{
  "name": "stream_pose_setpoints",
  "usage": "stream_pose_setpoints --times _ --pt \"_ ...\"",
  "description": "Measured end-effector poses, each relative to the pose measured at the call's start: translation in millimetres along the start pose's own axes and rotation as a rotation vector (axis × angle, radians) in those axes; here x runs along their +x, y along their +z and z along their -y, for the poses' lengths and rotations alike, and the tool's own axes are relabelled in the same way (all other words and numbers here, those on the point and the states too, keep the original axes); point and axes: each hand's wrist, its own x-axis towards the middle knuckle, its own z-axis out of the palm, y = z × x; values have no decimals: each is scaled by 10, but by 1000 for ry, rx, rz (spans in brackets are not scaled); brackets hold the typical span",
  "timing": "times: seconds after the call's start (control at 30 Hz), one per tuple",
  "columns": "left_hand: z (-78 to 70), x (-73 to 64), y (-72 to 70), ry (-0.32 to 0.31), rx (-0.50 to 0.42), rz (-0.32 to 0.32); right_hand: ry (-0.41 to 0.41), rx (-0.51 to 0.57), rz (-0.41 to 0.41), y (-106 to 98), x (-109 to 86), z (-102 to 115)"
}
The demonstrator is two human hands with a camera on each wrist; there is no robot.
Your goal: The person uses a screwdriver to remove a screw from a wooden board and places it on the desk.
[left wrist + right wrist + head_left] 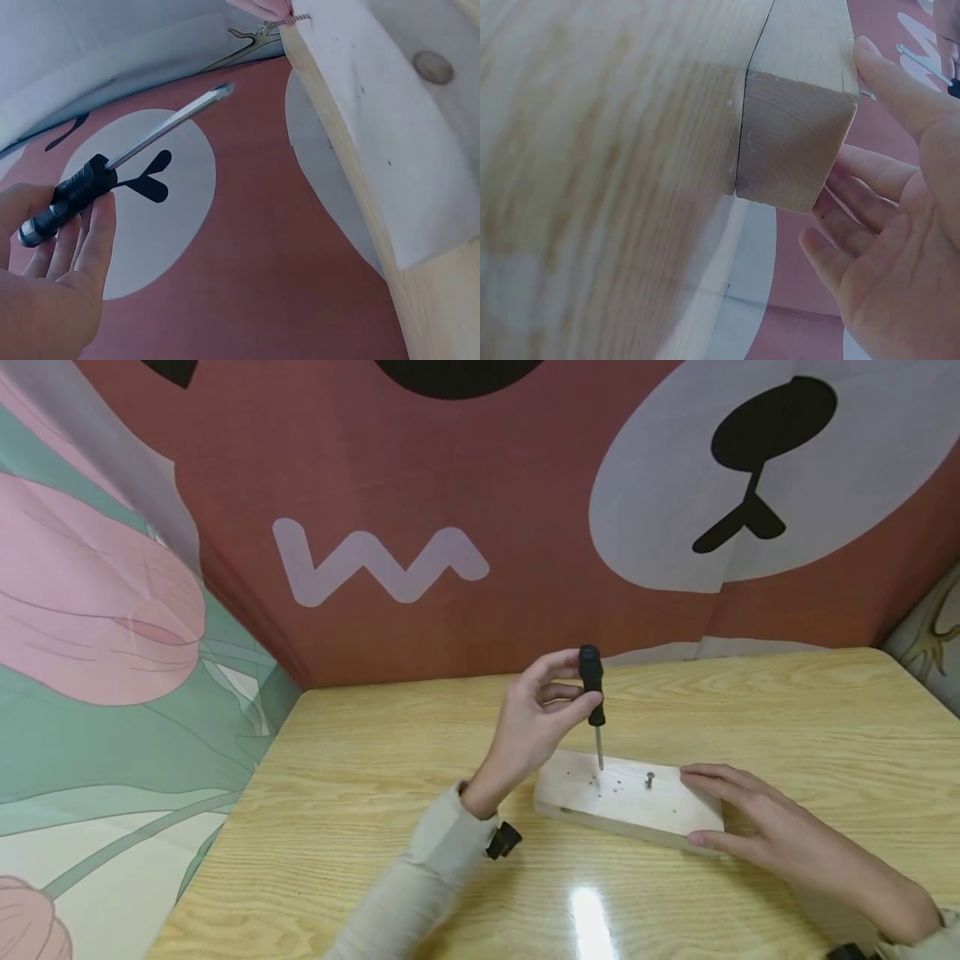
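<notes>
A screw (649,781) stands in a wooden block (637,817) on a table (337,760), apparently part-sunk, some shank left exposed. The left hand (535,717) pinches a black-handled screwdriver (597,713), tip clear; the right hand (761,818) grips the block's end between thumb and fingers. No brand, label or writing is legible.

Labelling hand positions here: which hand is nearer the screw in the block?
Right. The right hand holds the right end of the wooden block, beside the screw; the left hand is farther off, to the screw's left, holding the screwdriver.
</notes>
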Motion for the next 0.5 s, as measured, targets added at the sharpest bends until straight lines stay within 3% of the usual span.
stream_pose_setpoints --times 0.17,0.5 --pt "-22 28 66 41 -5 -4 -7 -5 0 3 10 4" --pt "-24 41 204 62 -38 30 -15 -11 -3 12 11 -1"
